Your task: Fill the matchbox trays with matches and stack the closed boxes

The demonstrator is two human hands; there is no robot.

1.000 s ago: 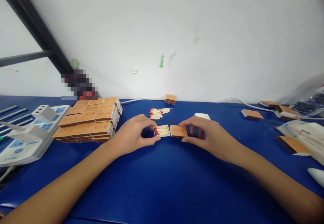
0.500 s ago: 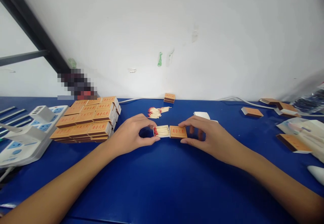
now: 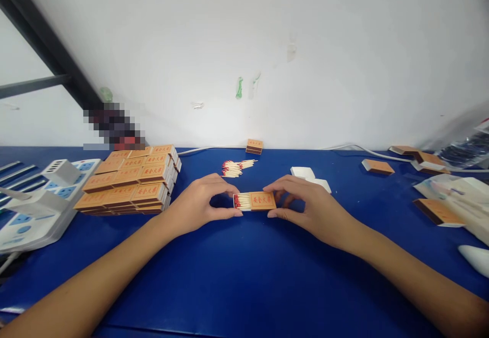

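Note:
A white matchbox tray (image 3: 242, 201) full of red-tipped matches lies at the middle of the blue table (image 3: 244, 277), more than half inside its orange sleeve (image 3: 263, 200). My left hand (image 3: 198, 203) pinches the tray's left end between thumb and fingers. My right hand (image 3: 305, 206) grips the sleeve from the right, fingers curled round it. Both hands rest low on the table. A small heap of loose matches (image 3: 236, 167) lies just behind them.
A big stack of orange matchboxes (image 3: 130, 180) stands at the left, next to a white power strip (image 3: 38, 200). White empty trays (image 3: 307, 175) lie behind my right hand. Loose sleeves (image 3: 377, 166) and plastic bags (image 3: 458, 195) are at the right; one box (image 3: 254, 146) sits by the wall.
The sleeve has slid left over the tray, so less of the matches shows. Both hands came closer together.

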